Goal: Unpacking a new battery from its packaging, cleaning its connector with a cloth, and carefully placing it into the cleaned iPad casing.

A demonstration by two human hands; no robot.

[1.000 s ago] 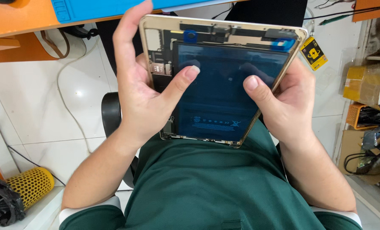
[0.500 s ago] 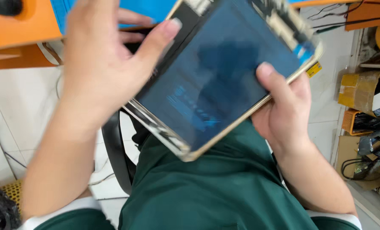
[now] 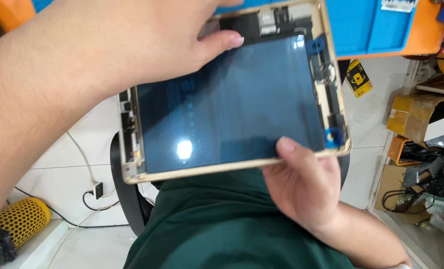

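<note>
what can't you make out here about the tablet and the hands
Head view:
- Left hand: fingers behind the opened tablet shell, hidden.
- Right hand: fingers under the shell; only the thumb shows.
- Small parts along the shell's edges: blurred.
- Blue mat: cut off by the top edge.

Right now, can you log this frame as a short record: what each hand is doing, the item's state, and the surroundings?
Item: opened tablet shell, gold frame, dark battery panel exposed, held tilted above the lap
Left hand: grip on the upper edge, thumb on the panel
Right hand: grip on the lower edge, thumb on the frame
Surroundings: blue mat on orange bench, yellow perforated cylinder on the white floor
</note>
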